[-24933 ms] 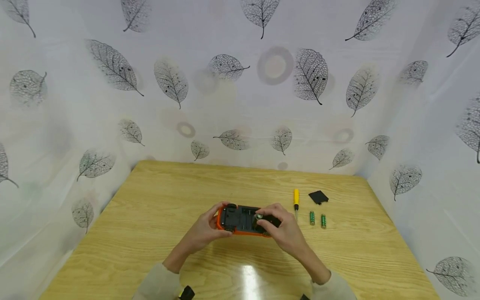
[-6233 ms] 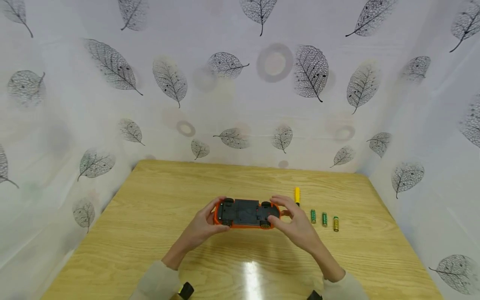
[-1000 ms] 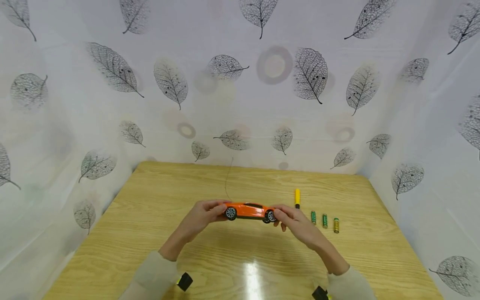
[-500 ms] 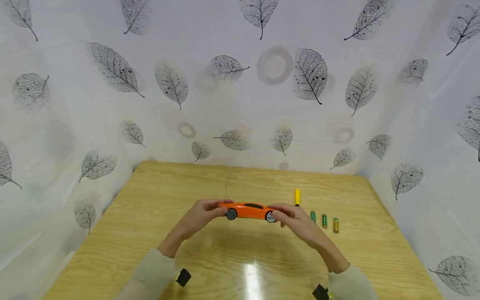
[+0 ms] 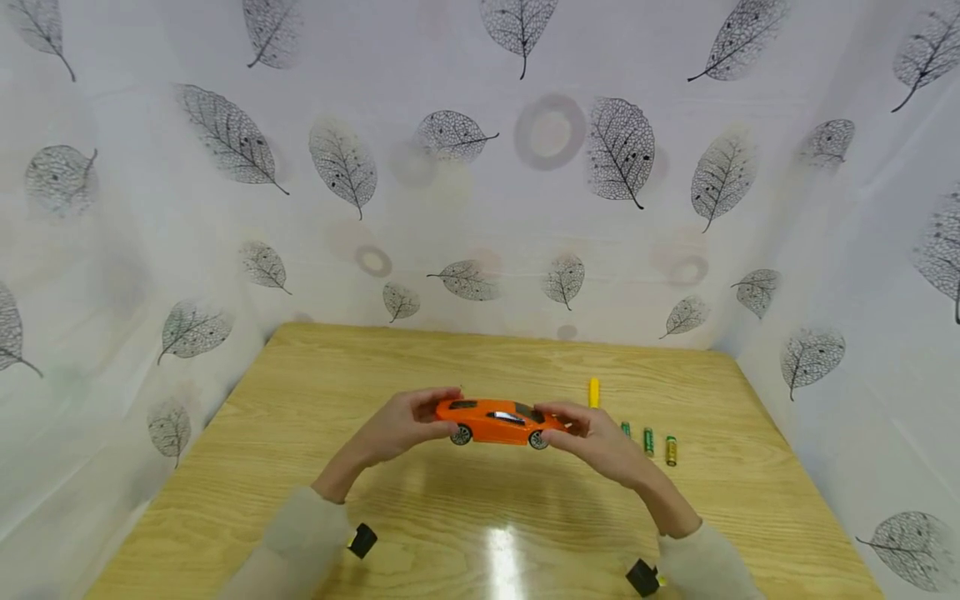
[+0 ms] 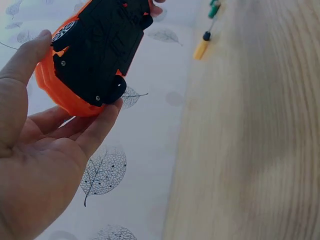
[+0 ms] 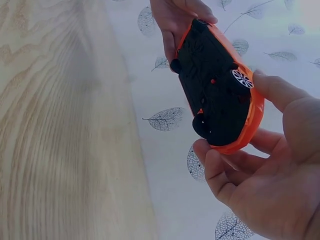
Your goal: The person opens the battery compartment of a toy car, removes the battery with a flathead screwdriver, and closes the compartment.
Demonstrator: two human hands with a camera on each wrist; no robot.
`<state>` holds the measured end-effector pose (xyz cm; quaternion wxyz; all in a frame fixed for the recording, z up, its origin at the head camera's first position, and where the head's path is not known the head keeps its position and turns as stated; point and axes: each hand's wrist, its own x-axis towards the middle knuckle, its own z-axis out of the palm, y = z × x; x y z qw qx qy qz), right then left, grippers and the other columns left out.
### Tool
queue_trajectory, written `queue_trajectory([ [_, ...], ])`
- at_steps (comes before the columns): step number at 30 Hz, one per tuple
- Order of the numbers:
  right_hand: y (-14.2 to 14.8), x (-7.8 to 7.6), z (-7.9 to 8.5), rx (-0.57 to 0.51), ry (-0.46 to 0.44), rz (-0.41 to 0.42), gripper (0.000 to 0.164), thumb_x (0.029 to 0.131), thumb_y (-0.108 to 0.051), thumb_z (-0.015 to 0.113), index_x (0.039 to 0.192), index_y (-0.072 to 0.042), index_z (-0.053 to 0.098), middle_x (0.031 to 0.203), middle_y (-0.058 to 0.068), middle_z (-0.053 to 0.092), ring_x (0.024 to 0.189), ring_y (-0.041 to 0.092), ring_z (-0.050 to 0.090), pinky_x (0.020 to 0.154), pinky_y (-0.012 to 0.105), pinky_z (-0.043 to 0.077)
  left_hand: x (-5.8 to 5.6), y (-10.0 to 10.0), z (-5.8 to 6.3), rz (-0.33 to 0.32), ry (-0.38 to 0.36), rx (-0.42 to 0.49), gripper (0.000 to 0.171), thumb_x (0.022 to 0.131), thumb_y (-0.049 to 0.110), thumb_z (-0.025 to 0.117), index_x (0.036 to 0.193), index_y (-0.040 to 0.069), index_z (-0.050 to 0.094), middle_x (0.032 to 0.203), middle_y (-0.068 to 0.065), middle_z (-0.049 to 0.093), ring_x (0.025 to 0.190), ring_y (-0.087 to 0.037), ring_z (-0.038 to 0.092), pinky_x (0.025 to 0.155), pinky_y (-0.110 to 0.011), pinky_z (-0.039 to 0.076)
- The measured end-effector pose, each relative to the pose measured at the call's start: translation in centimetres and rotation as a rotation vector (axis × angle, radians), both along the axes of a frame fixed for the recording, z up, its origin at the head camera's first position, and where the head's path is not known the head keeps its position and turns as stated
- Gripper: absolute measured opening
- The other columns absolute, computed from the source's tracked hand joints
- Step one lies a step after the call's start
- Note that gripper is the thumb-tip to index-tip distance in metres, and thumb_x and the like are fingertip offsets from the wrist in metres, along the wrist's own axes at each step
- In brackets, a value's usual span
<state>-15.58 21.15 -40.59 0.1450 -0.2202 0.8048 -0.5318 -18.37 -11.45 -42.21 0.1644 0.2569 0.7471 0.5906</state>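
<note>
An orange toy car [image 5: 491, 423] is held level above the table between both hands, roof up and one side facing me. My left hand [image 5: 397, 427] grips its left end, thumb by one wheel and fingers behind. The other end is gripped by my right hand [image 5: 600, 443], its thumb next to the wheel on that side. Both wrist views show the car's black underside [image 6: 102, 50], with screws and dark wheels. In the right wrist view the thumb presses near a silver-spoked wheel [image 7: 242, 78], and fingertips support the opposite edge.
On the wooden table [image 5: 337, 358], right of the car, lies a yellow-handled screwdriver [image 5: 594, 392], partly hidden behind the right hand. Beside it are two green batteries [image 5: 648, 442] and a gold one [image 5: 671, 451]. A leaf-patterned white sheet [image 5: 480, 208] surrounds the table.
Earlier the car was underside up, its battery compartment uncovered, a battery in the right hand and the black cover on the table. Then the compartment was covered. The car has since turned upright, roof tilting toward me.
</note>
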Motion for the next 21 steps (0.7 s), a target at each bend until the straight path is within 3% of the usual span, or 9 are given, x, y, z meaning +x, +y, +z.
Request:
queue_trajectory([
  [5,-0.2,0.2,1.2,0.006,0.114,0.047,0.047,0.091,-0.015,0.062,0.135,-0.006,0.048,0.131,0.011,0.049,0.090,0.028,0.055,0.069,0.031,0.051,-0.2,-0.1,1.1,-0.017,0.095,-0.109,0.061,0.085,0.019,0.069,0.138,0.002,0.043,0.135,-0.011,0.048,0.116,-0.019,0.052,0.091,-0.026,0.046],
  [11,0.2,-0.8,0.2,0.053,0.251,0.023,0.051,0.086,-0.020,0.068,0.134,-0.014,0.051,0.130,0.001,0.050,0.094,0.021,0.054,0.075,0.030,0.050,-0.4,-0.3,2.0,-0.026,0.179,-0.139,0.063,0.082,0.016,0.073,0.137,0.003,0.045,0.136,-0.008,0.047,0.120,-0.019,0.048,0.098,-0.032,0.040],
  [17,0.2,-1.2,0.0,0.092,0.330,-0.010,0.063,0.078,-0.029,0.076,0.134,-0.015,0.050,0.129,-0.002,0.050,0.094,0.017,0.054,0.081,0.037,0.049,-0.5,-0.3,2.4,-0.013,0.294,-0.175,0.071,0.077,0.029,0.077,0.139,0.014,0.045,0.138,0.001,0.044,0.123,-0.014,0.045,0.102,-0.038,0.036],
  [21,0.1,-1.2,0.1,0.121,0.400,-0.017,0.068,0.075,-0.026,0.079,0.134,-0.010,0.049,0.130,0.004,0.050,0.092,0.018,0.053,0.078,0.033,0.049,-0.6,-0.2,2.4,-0.004,0.362,-0.213,0.074,0.076,0.037,0.076,0.140,0.019,0.044,0.139,0.003,0.044,0.123,-0.013,0.044,0.102,-0.039,0.037],
])
